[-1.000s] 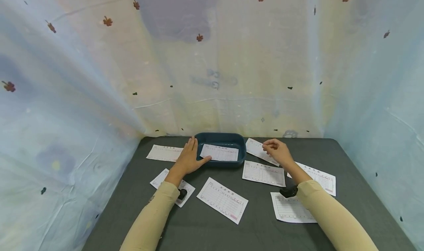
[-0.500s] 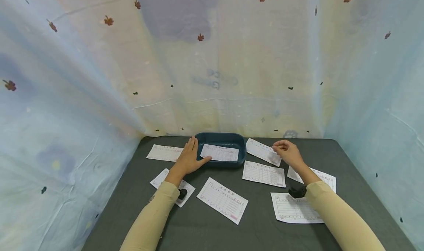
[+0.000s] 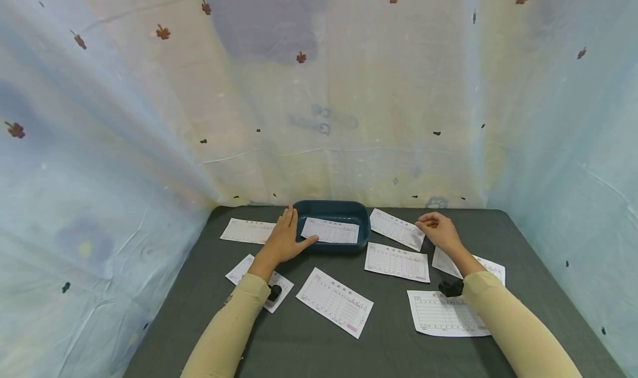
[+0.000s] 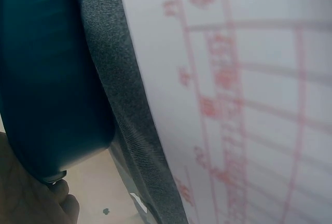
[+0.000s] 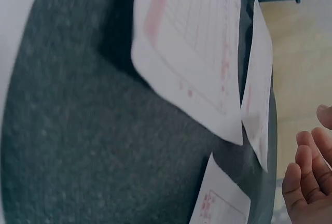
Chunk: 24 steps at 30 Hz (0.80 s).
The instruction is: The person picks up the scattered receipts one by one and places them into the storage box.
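My left hand (image 3: 283,242) rests with straight fingers against the left side of a dark blue-green plastic basin (image 3: 361,245), its thumb at the front rim. Inside the basin lies one white printed form slip (image 3: 330,230). My right hand (image 3: 441,234) hovers at the right end of another form slip (image 3: 395,228), fingers loosely bent. Nothing shows between those fingers (image 5: 306,169) in the right wrist view, where the thumb stands apart. Just below that slip lies a further form slip (image 3: 397,262).
More form slips lie about the dark grey table (image 3: 389,345): one at the far left (image 3: 245,231), one partly under the left wrist (image 3: 285,290), one at front centre (image 3: 335,302), two by the right forearm. A patterned curtain (image 3: 349,117) hangs behind the table.
My right hand has moved a little to the right, from over the upper right slip to its right end. The left hand, basin and slips have stayed put.
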Tool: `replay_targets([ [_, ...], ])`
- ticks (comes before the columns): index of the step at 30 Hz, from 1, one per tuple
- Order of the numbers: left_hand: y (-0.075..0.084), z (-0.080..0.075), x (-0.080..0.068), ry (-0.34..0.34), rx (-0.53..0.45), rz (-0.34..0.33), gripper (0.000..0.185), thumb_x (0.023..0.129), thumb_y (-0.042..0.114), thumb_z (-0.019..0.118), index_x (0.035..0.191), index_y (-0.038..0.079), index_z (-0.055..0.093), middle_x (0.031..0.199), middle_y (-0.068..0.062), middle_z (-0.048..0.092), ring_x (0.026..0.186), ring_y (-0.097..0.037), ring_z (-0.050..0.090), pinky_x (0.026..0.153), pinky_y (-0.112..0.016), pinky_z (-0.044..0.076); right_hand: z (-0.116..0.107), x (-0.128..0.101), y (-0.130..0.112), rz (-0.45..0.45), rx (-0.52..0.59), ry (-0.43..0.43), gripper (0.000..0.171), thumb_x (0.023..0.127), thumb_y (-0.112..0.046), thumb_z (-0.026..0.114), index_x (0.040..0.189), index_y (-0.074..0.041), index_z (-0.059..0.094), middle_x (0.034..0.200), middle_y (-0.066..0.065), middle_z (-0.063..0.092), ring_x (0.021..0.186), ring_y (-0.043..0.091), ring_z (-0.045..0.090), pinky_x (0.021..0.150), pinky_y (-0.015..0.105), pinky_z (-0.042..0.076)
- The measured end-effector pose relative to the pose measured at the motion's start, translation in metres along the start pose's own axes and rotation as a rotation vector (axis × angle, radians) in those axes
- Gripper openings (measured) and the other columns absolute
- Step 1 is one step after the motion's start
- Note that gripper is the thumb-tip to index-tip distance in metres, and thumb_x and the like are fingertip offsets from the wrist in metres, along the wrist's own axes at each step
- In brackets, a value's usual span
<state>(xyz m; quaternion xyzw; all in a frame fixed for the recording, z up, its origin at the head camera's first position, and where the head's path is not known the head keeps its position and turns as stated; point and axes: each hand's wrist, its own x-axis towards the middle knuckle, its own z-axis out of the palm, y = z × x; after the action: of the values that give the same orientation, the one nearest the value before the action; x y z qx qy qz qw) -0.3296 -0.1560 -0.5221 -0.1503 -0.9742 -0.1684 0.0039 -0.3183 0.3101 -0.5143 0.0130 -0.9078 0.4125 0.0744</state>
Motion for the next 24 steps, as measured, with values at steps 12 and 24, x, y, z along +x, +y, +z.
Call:
replay_targets([
  [12,0.003,0.0,-0.002,0.004,-0.004,0.002,0.12,0.097,0.081,0.052,0.17,-0.003,0.008,0.179,-0.023,0.004,0.166,-0.038,0.003,0.133,-0.055,0.016,-0.002,0.006,0.023,0.045,-0.064,-0.029,0.038,0.106,-0.026,0.071,0.125,0.007,0.065,0.107,0.021,0.069,0.099,0.036,0.064,0.081,0.042,0.05],
  [24,0.002,-0.001,-0.002,-0.001,-0.016,0.006,0.12,0.098,0.08,0.052,0.17,-0.005,0.007,0.179,-0.022,-0.001,0.166,-0.039,0.002,0.133,-0.056,0.014,-0.004,0.01,0.027,0.103,-0.079,-0.21,0.059,0.101,-0.029,0.078,0.136,0.013,0.054,0.107,0.018,0.055,0.097,0.03,0.052,0.083,0.043,0.045],
])
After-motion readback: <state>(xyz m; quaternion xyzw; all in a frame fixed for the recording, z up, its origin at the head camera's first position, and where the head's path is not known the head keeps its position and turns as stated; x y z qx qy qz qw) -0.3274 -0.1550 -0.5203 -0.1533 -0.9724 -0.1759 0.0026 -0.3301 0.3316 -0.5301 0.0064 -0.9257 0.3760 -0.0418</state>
